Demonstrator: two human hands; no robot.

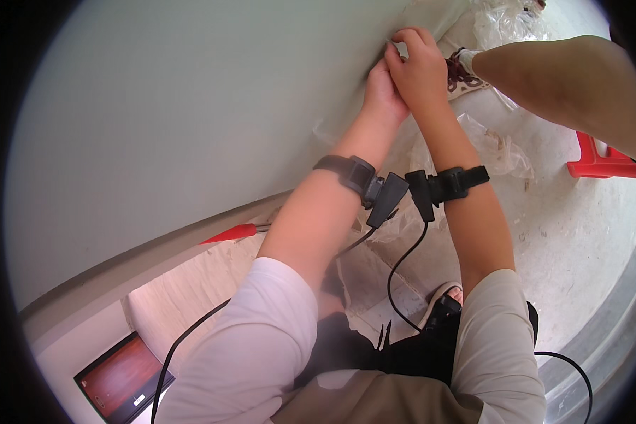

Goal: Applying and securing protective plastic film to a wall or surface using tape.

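Both my arms reach forward to the lower edge of a large pale grey-green panel (164,116). My left hand (384,87) lies against the panel, its fingers mostly hidden behind the other hand and the panel's edge. Over it is my right hand (418,66), thumb and index finger curled towards each other near the panel surface. Whether anything small is between the fingers cannot be made out. Each forearm bears a black strap, the left strap (350,172) and the right strap (458,183), both with a cabled black sensor block.
Another person's leg (556,79) and laced shoe (464,77) are just right of my hands. Clear plastic sheeting (501,151) lies on the floor. A red plastic stool (593,159) stands at the right. A red-handled tool (236,232) is below the panel; a dark reddish box (122,376) lies lower left.
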